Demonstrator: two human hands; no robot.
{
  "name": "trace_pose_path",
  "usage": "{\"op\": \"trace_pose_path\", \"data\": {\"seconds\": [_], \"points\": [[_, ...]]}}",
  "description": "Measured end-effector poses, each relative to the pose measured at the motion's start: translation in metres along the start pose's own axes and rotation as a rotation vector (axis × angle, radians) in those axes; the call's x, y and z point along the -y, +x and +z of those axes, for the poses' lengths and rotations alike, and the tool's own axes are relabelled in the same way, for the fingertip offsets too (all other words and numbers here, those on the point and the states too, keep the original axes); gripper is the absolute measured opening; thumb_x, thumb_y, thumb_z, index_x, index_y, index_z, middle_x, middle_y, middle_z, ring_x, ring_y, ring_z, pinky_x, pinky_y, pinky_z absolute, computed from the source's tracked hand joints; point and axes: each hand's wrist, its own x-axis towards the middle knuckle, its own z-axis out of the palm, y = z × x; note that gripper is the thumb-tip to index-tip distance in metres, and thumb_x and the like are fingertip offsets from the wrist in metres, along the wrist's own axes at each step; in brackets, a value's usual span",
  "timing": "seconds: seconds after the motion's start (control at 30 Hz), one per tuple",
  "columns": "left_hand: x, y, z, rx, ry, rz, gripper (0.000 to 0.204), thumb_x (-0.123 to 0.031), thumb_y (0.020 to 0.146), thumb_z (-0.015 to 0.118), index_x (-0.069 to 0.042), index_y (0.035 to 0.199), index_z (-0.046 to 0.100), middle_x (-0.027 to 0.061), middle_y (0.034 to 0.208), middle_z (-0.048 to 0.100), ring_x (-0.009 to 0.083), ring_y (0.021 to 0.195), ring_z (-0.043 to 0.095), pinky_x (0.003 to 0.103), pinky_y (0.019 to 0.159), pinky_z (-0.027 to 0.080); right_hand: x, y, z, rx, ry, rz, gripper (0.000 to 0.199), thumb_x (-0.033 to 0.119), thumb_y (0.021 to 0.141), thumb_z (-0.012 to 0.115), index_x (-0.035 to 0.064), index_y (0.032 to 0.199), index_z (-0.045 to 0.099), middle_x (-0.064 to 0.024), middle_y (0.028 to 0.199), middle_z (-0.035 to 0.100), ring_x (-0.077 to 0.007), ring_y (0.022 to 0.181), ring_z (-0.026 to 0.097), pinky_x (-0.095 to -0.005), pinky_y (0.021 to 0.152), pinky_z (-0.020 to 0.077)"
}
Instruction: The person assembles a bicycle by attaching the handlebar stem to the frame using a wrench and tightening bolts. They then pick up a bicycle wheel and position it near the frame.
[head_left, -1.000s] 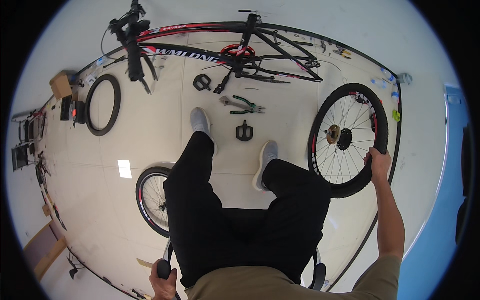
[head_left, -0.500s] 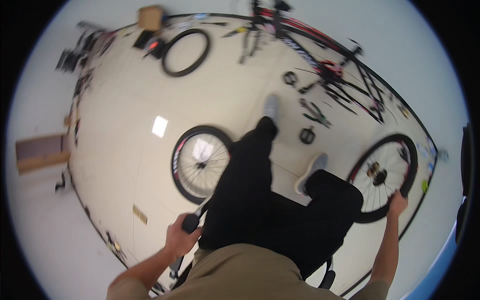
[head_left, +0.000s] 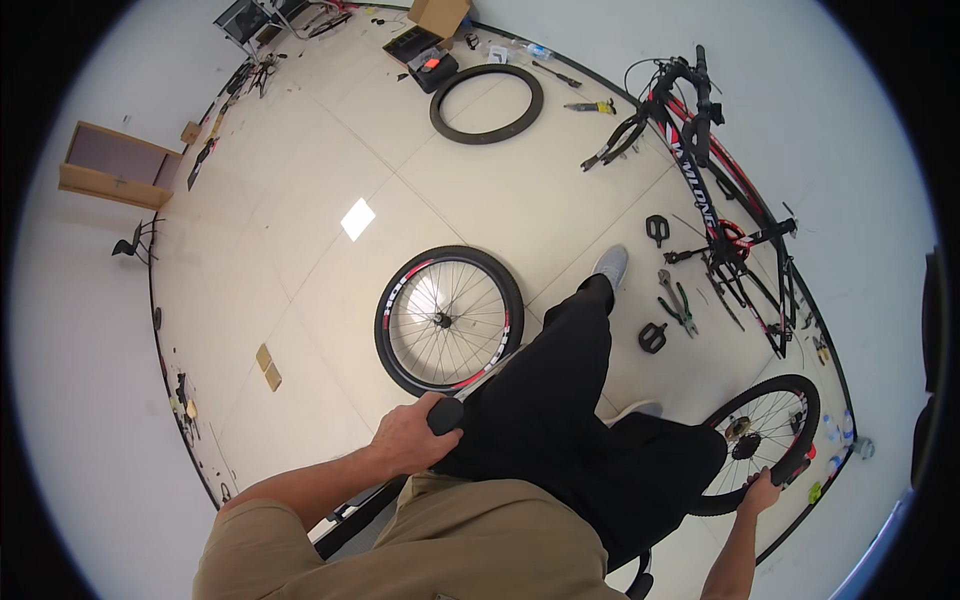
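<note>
My right hand [head_left: 760,493] is closed on the tyre of a bicycle wheel [head_left: 741,446], beside my right knee. That wheel stands tilted and carries a cassette at its hub; my leg hides part of its left side. My left hand [head_left: 412,438] is wrapped round the rounded black end of a chair armrest [head_left: 446,415], next to my left thigh. Just ahead of this hand a second bicycle wheel [head_left: 442,320], with a tyre on its red, white and black rim, lies flat on the floor.
A bicycle frame [head_left: 690,180] without wheels lies along the right wall. Near my left shoe are two pedals [head_left: 657,231] and green-handled pliers [head_left: 683,308]. Farther off lie a loose tyre [head_left: 487,137], a black tool case [head_left: 432,68] and a cardboard box [head_left: 440,14].
The view has turned, so the floor items sit lower and farther right in the picture. Both hands keep their holds, on the armrest and on the wheel's tyre.
</note>
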Motion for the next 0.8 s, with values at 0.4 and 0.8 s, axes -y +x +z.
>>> {"op": "trace_pose_path", "data": {"seconds": [0.4,0.8], "points": [[0.006,-0.005,-0.001,-0.008,0.049,-0.018,0.063,-0.039,0.078,0.074,0.0,0.125,0.058,0.0251,0.1,0.071,0.0382,0.094,0.07,0.043,0.086,0.056,-0.002,-0.005,0.005,0.257,0.188,0.103,0.023,0.014,0.086,0.069,0.0047,0.099,0.052,-0.0064,0.074,0.058,-0.0188,0.059,0.061,-0.0327,0.049,0.0505],[0.011,0.0,0.009,-0.156,0.046,0.104,0.049,-0.033,0.076,0.078,0.0,0.109,0.065,0.0213,0.095,0.072,0.0357,0.091,0.071,0.042,0.081,0.055,0.003,-0.026,0.034,0.184,0.15,-0.034,0.012,0.009,0.076,0.064,0.0058,0.08,0.053,-0.0041,0.058,0.051,-0.0161,0.045,0.053,-0.0334,0.043,0.0459]]}}
